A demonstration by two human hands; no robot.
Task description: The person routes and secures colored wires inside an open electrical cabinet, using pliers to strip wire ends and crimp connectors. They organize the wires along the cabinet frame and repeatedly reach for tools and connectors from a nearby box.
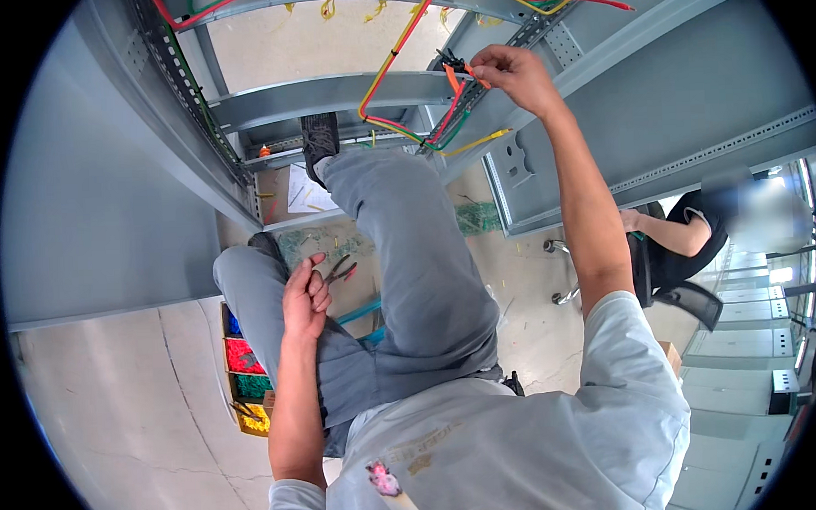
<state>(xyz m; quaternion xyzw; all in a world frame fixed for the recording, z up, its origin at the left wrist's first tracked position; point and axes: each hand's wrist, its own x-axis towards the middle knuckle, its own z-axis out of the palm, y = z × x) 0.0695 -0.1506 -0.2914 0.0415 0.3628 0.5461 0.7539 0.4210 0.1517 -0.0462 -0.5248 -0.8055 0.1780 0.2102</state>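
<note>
A bundle of thin insulated wires in red, yellow and green (399, 53) runs along the grey metal cabinet frame, bending down toward a perforated rail. A short orange-handled tool (454, 73) is raised against the bundle, its dark tip touching the wires where they gather.

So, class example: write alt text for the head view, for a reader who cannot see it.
A seated person's right hand pinches an orange wire among coloured wires on a grey metal cabinet frame. Their left hand rests on their knee, near a tray of coloured ties on the floor.
</note>
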